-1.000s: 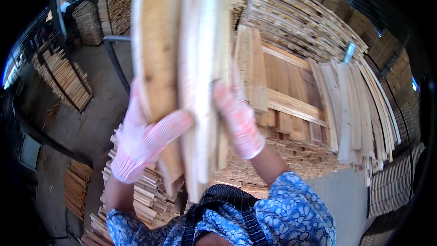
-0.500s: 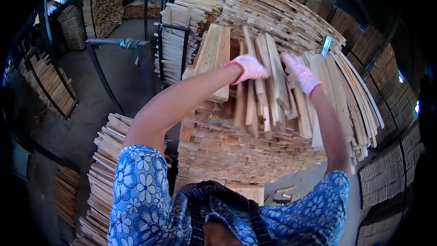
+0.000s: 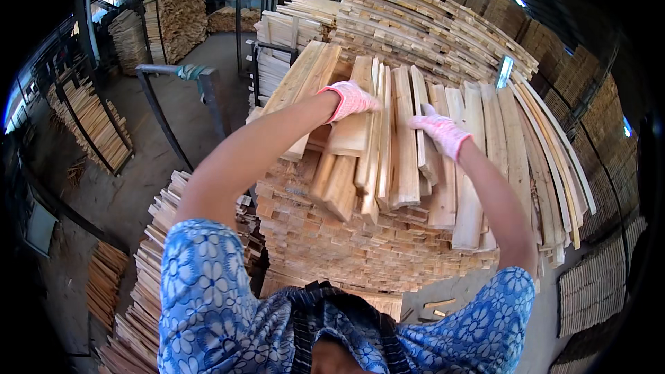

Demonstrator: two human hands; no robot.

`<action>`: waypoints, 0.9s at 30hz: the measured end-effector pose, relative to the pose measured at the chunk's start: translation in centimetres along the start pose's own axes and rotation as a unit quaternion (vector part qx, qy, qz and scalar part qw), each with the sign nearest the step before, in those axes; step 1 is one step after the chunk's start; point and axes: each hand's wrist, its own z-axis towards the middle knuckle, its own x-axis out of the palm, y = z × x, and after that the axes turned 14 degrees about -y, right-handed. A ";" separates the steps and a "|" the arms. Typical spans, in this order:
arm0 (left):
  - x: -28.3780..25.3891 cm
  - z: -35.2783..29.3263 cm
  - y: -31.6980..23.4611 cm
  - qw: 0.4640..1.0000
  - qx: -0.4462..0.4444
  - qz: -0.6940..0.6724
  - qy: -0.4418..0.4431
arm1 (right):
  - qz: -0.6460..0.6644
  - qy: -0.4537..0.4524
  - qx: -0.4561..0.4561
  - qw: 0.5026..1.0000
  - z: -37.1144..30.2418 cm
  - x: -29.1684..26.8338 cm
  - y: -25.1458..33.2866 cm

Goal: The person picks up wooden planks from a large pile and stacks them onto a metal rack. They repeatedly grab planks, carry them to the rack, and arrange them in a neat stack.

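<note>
Both my hands wear pink-and-white knit gloves and work on loose wooden slats (image 3: 405,159) on top of a large lumber stack. My left hand (image 3: 352,100) curls over the slats on the left, its fingertips partly hidden against a narrow board. A wide board (image 3: 351,137) lies just under that hand. My right hand (image 3: 443,131) closes on the side of an edge-standing slat (image 3: 424,156), thumb raised. Several slats lie between my hands, some tilted, with uneven near ends. Flat, longer boards (image 3: 471,201) lie right of my right hand.
The stack's layered front face (image 3: 374,242) drops away below the slats. A higher lumber pile (image 3: 415,21) rises behind. To the left stands a dark metal frame (image 3: 173,73) with a cloth tied on it. Another slat pile (image 3: 149,270) stands low left; a metal post (image 3: 504,71) sticks up right.
The slats between my hands have spread, and a wide board now lies flat beneath my left hand. My left hand has shifted slightly left; my right hand has come lower and nearer.
</note>
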 end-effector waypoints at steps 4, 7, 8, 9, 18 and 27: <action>1.7 1.5 -0.5 0.998 0.044 -0.040 -0.025 | 0.037 0.034 0.081 0.995 0.0 -0.1 3.7; 2.6 -0.8 -2.6 0.997 0.069 -0.032 -0.034 | 0.039 0.012 0.123 0.992 0.5 -0.3 2.6; 2.7 -2.6 -3.9 0.997 0.056 -0.032 -0.050 | 0.022 -0.001 0.099 0.995 0.5 -0.9 1.0; 1.8 -2.8 -3.5 0.996 0.051 -0.069 -0.038 | 0.009 -0.009 0.063 0.998 0.8 -1.0 0.5; 1.7 -0.3 -0.1 0.920 -0.030 -0.385 0.069 | -0.009 0.045 0.077 0.996 2.2 -1.8 -1.0; 1.4 0.7 2.0 0.950 0.100 -0.289 -0.059 | -0.071 -0.029 -0.003 0.997 0.4 0.0 -0.2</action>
